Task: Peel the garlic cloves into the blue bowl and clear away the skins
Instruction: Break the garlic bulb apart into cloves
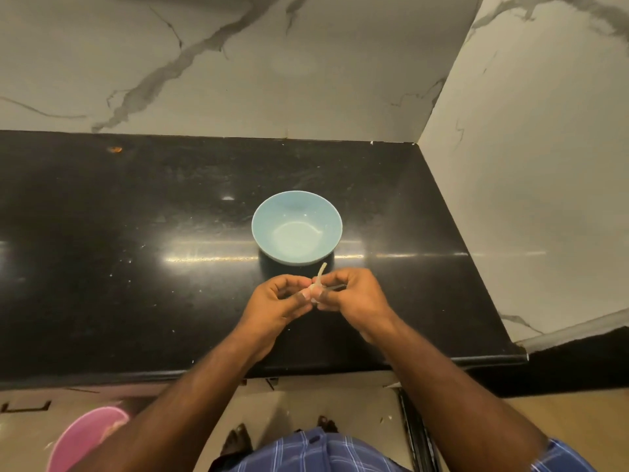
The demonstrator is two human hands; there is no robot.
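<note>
A light blue bowl stands on the black countertop, and nothing shows inside it. Just in front of the bowl my two hands meet above the counter. My left hand and my right hand both pinch a small pale piece of garlic between their fingertips. A thin pale stem or strip of skin sticks up from it toward the bowl. Most of the garlic is hidden by my fingers.
Marble walls close the counter at the back and on the right. A pink bin stands on the floor at the lower left, below the counter's front edge. My feet show on the floor under the counter.
</note>
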